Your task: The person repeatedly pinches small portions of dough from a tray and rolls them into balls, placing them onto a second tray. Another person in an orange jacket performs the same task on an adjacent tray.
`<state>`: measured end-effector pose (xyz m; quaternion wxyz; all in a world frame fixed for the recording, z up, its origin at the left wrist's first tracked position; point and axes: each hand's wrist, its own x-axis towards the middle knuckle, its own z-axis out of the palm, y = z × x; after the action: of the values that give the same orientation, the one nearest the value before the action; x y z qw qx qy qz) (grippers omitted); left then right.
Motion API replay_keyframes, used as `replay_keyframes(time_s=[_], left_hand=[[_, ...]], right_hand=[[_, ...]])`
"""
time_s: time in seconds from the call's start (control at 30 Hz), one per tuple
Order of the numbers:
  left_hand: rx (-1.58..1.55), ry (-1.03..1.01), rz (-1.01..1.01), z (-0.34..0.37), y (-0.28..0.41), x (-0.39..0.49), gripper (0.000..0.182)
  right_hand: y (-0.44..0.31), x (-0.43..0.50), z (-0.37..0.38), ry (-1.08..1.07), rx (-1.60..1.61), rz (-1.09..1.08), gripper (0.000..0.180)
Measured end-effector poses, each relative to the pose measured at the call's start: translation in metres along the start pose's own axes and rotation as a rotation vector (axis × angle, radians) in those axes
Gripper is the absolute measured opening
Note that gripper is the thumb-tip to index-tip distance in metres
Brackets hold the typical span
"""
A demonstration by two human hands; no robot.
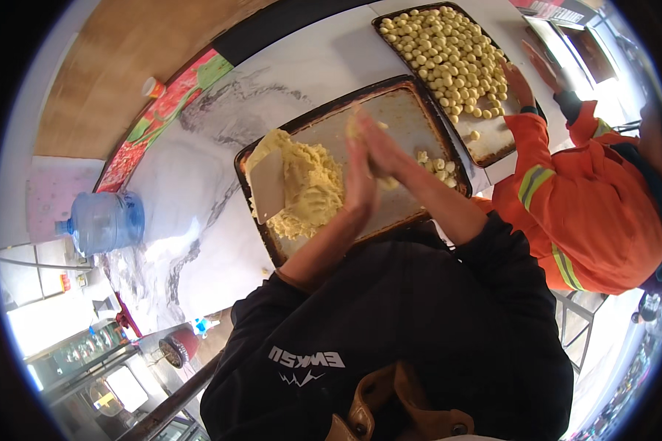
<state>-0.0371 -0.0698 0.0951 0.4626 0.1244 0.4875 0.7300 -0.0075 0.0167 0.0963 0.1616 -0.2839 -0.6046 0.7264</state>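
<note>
My left hand (361,172) and my right hand (385,149) are pressed palm to palm above a dark-rimmed metal baking tray (331,118). Bits of yellow dough (386,182) show at the edges of the hands; whatever lies between the palms is hidden. A large mound of crumbly yellow dough (314,193) fills the tray's left side, and a flat white scraper (267,186) leans in it. Small pale pieces (440,168) are gathered at the tray's right edge, beyond my forearm.
A second baking tray (491,151) full of small dough balls (452,55) adjoins at the upper right. A co-worker in an orange jacket (596,209) reaches both hands over it. On the marble-patterned table (198,165) lies a blue water jug (107,222); a paper cup (154,87) is farther back.
</note>
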Motion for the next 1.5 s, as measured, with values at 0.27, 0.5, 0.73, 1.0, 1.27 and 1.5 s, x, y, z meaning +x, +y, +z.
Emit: replay_keyframes(time_s=[0.27, 0.5, 0.73, 1.0, 1.27, 1.5], left_hand=[[-0.138, -0.075, 0.037, 0.004, 0.056, 0.011, 0.071], [0.107, -0.245, 0.229, 0.02, 0.019, -0.015, 0.07], [0.02, 0.041, -0.08, -0.021, 0.031, 0.039, 0.086], [0.346, -0.424, -0.317, -0.046, 0.06, 0.025, 0.042], [0.139, -0.423, -0.535, -0.043, 0.051, 0.019, 0.03], [0.075, -0.459, -0.451, -0.047, 0.049, 0.017, 0.028]], right_hand=[[-0.007, -0.049, 0.023, -0.09, -0.108, -0.34, 0.069], [-0.003, 0.0, -0.006, 0.116, -0.389, -0.333, 0.064], [-0.023, -0.052, 0.006, 0.044, -0.3, -0.247, 0.05], [-0.05, -0.048, -0.06, -0.136, -0.312, -0.008, 0.044], [-0.051, -0.059, -0.06, -0.204, -0.461, -0.115, 0.031], [-0.048, -0.063, -0.069, -0.018, -0.185, 0.107, 0.027]])
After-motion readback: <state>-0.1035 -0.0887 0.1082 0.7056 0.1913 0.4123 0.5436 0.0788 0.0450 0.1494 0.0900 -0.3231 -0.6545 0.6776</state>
